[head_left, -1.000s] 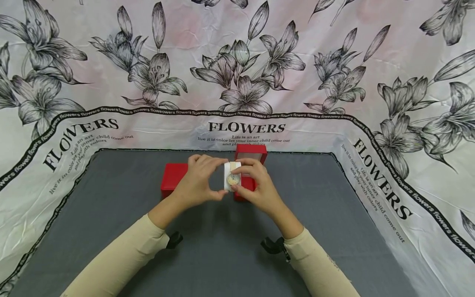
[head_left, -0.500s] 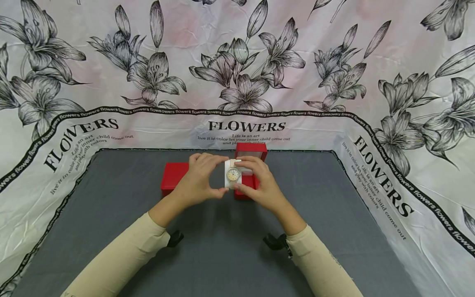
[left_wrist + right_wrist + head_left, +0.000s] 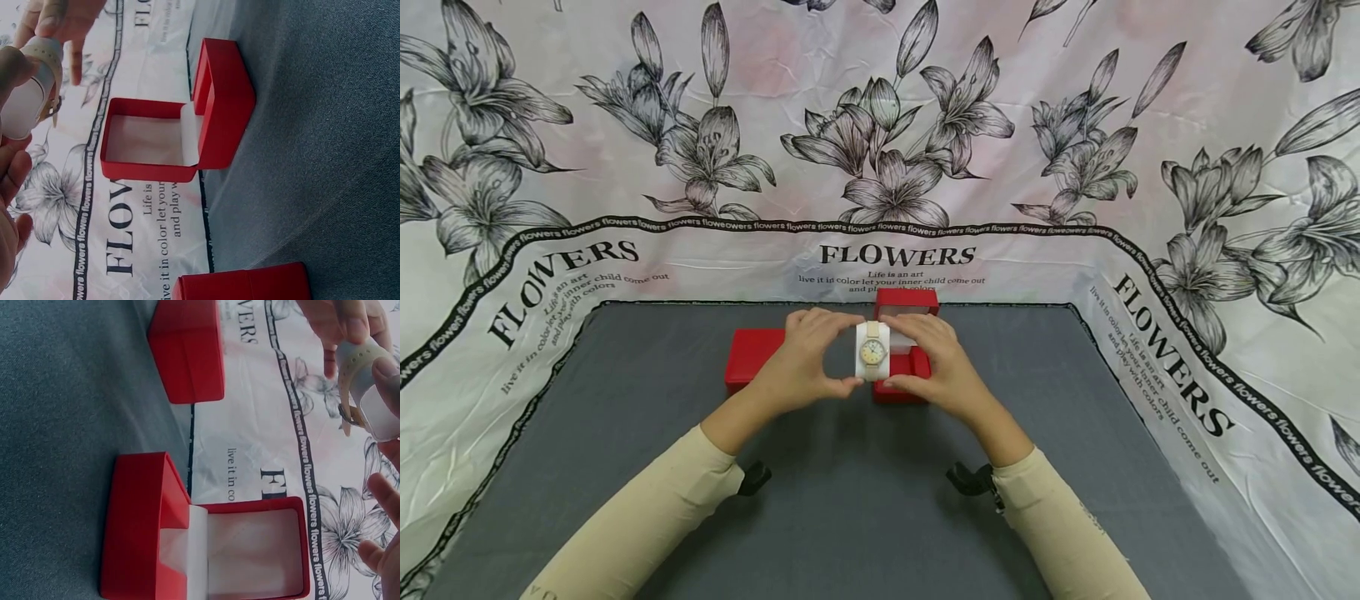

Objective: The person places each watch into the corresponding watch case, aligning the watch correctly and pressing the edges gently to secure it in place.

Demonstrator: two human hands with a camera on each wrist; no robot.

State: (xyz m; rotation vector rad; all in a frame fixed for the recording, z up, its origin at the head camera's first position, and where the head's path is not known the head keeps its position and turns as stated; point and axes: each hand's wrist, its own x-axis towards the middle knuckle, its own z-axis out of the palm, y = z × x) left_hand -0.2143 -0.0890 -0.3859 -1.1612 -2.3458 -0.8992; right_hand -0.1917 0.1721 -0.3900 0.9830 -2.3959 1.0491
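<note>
A wristwatch with a round cream dial and a pale strap is wrapped round a white cushion, held up in mid-air. My left hand pinches the left side of the cushion between thumb and fingers. On the other side, my right hand grips it the same way. Both wrist views show the strap with its buckle and the smooth cushion end. Below and behind stands an open red box, its lid raised and its lining white.
A second red box, closed, stands left of the open one, partly hidden by my left hand. Grey cloth covers the table. Behind hangs a flower-printed sheet with lettering.
My right fingers have moved off the watch's face and strap to the cushion's right side, so the whole dial shows. My left hand has kept its hold nearly still.
</note>
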